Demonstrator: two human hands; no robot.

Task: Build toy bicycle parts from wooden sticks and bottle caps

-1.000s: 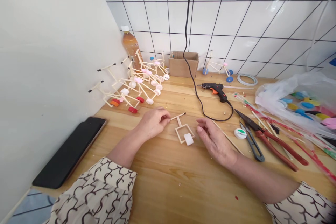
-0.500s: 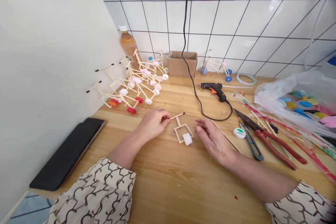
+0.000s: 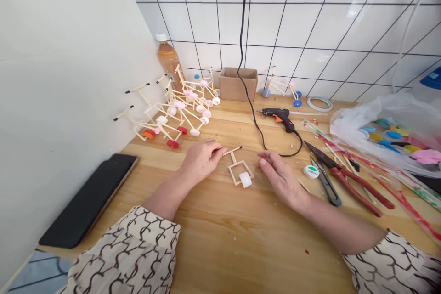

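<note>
Between my hands on the wooden table lies a small stick frame (image 3: 233,158), with a square of thin sticks and a crossbar with a dark tip. A white bottle cap (image 3: 245,179) is fixed at its near right corner. My left hand (image 3: 203,160) pinches the left end of the crossbar between thumb and fingers. My right hand (image 3: 280,175) rests beside the frame, apart from it, fingers loosely curved and holding nothing. Part of a thin stick (image 3: 303,186) shows past the right hand, which hides the rest.
Several stick models with cap wheels (image 3: 179,105) stand at the back left, near a bottle (image 3: 168,59) and phone (image 3: 89,202). A cardboard box (image 3: 238,84), glue gun (image 3: 279,115), tape roll (image 3: 319,104), pliers (image 3: 347,177), snips (image 3: 327,183) and bag of caps (image 3: 358,115) lie behind and right.
My left hand keeps its pinch on the crossbar, and the frame has barely moved. My right hand has shifted slightly, covering more of the thin stick. The view has turned a little.
</note>
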